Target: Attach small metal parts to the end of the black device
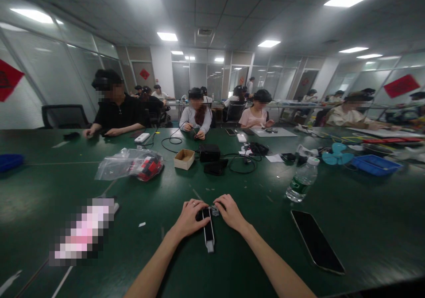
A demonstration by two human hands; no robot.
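Straight ahead at twelve o'clock from the person's body, a slim, long black device with a pale rim [208, 232] lies on the dark green, smooth-topped table [252, 262]. A grey block-shaped end piece [210, 246] sticks out at its six o'clock end; a forearm brushing that end could swing the device round. At three o'clock from it lies a black-screened, pale-edged smartphone [317, 242], which the right elbow might nudge if it spread outward.

The left hand [193, 218] lies over the device's far part, thumb across it, fingers curled near its tip; how firmly it presses I cannot tell. Too light a touch could let the device skid on the slick top. At one o'clock, the right hand [231, 214] has its fingertips bent over small grey pieces [215, 211]. Whether they are pinched or only touched is hidden; being so small, they could slip away or roll under the fingers.

Farther off, at two o'clock, stands a clear plastic bottle with a green label and white cap [301, 180]; a wide sweep of the right arm might topple it. Beyond, at one o'clock, a looped black cable [245, 167] could snag anything pushed that way.
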